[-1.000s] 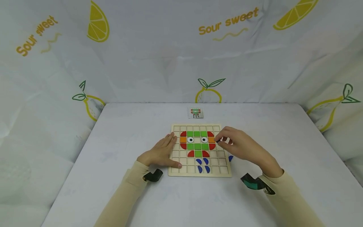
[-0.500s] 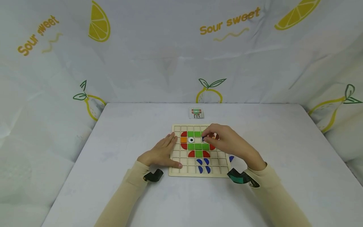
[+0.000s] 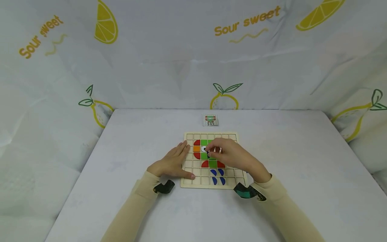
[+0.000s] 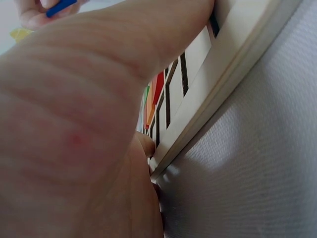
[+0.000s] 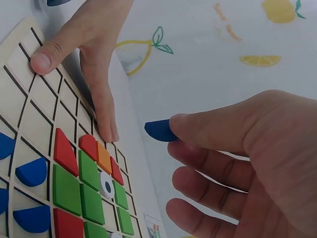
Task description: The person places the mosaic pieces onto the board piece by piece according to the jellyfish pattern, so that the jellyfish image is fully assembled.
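My left hand (image 3: 171,164) rests with straight fingers on the left edge of a wooden grid board (image 3: 188,183). Above the board, my right hand (image 3: 235,155) pinches a blue half-round block (image 5: 159,131) between thumb and index finger, apart from the surface. Below it the board bears green square blocks (image 5: 67,188), red curved-edge blocks (image 5: 65,151), an orange block (image 5: 103,157) and white eye blocks (image 5: 106,185). Several blue half-round blocks (image 5: 32,172) lie in the lower cells. In the head view my right hand covers the right part of the pattern.
Behind the board, a small pattern card (image 3: 210,120) lies on the white table (image 3: 145,134). A sliver of another blue block (image 3: 247,172) shows at the board's right edge, mostly hidden by my right wrist. A printed cloth (image 3: 169,60) hangs behind the table.
My right hand has moved left from the board's right edge to over its middle, carrying the blue half-round block. The left hand stays in place on the board.
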